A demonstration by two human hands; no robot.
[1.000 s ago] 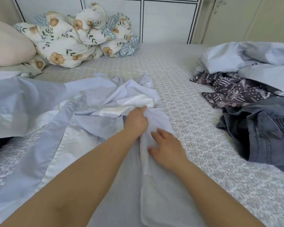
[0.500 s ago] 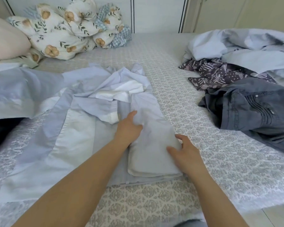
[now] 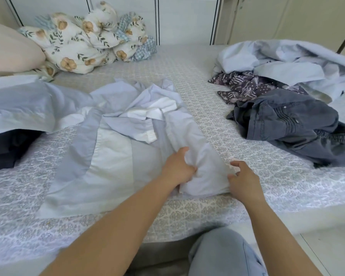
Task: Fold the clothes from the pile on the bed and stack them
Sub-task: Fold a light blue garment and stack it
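Near the bed's [image 3: 187, 214] front edge, the left hand [image 3: 177, 168] bunches the pale blue shirt's [image 3: 116, 156] folded end, while the right hand [image 3: 244, 181] pinches its right edge. The unfolded pile [image 3: 283, 108] (grey jeans in front) lies well apart at right.

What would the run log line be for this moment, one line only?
phase: folding | left hand: grips pale blue garment | right hand: at its folded edge | unfolded pile: right side of bed

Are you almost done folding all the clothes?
Not yet. No finished stack shows. Both hands, left hand and right hand, hold the partly folded pale blue shirt. The pile on the bed still waits, unfolded.
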